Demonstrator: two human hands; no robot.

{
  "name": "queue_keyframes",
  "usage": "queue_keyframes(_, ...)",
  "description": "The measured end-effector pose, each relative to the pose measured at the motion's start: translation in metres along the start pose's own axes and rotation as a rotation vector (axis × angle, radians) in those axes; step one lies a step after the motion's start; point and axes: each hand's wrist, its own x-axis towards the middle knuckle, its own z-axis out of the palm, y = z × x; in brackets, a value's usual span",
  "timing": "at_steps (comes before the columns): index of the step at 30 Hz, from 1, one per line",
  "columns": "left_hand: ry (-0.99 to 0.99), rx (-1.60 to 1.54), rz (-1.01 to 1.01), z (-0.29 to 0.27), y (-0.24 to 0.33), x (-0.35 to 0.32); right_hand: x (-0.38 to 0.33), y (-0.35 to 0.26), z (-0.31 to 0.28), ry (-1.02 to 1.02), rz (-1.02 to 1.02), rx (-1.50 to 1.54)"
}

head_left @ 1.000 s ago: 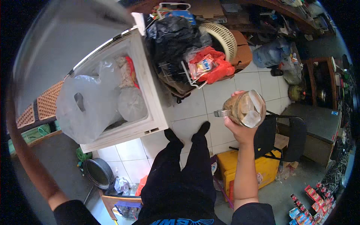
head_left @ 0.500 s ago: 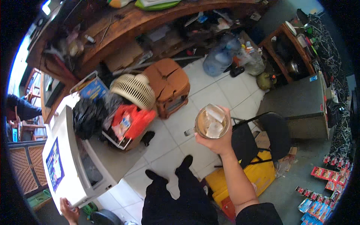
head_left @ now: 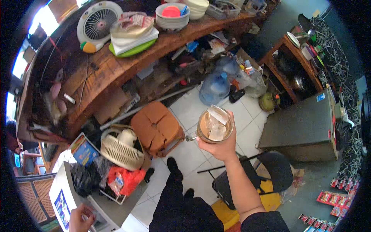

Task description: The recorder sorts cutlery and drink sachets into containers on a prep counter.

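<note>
My right hand point(head_left: 221, 144) grips a clear glass mug point(head_left: 215, 125) from below, holding it up at chest height. The mug holds a brown drink with large ice cubes, and its handle points left. My left hand point(head_left: 80, 217) rests on the lid of a white chest freezer point(head_left: 62, 199) at the lower left; the lid lies shut under my fingers. My dark trouser legs and feet stand on the white tiled floor between the two hands.
An orange plastic stool point(head_left: 157, 128) and a cream fan point(head_left: 120, 149) lie on the floor ahead. A long wooden counter point(head_left: 112, 65) carries bowls and another fan. A blue water jug point(head_left: 215, 87), a grey cabinet point(head_left: 305, 129) and a black chair point(head_left: 251, 176) stand to the right.
The freezer, open a second ago, is shut with my left hand on its lid. My view has swung from the freezer toward the counter. The mug stays raised in my right hand.
</note>
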Motion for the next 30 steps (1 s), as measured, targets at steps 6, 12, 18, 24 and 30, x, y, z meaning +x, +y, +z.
queue_keyframes(6,0.364,0.249,0.627,-0.056,0.196,0.171,0.112,0.010,-0.003,0.004,0.003,0.078)
queue_keyframes(12,0.680,-0.036,0.903,-0.129,0.375,0.354,0.223,0.025,-0.009,-0.019,-0.103,0.068)
queue_keyframes(18,0.957,0.099,0.926,-0.231,0.527,0.527,0.325,0.065,-0.032,-0.064,-0.084,0.132)
queue_keyframes(24,1.173,0.436,1.212,-0.282,0.621,0.613,0.402,0.100,-0.059,-0.067,-0.103,0.075)
queue_keyframes(30,0.969,0.924,0.712,-0.305,0.630,0.639,0.438,0.124,-0.069,-0.093,-0.098,0.037)
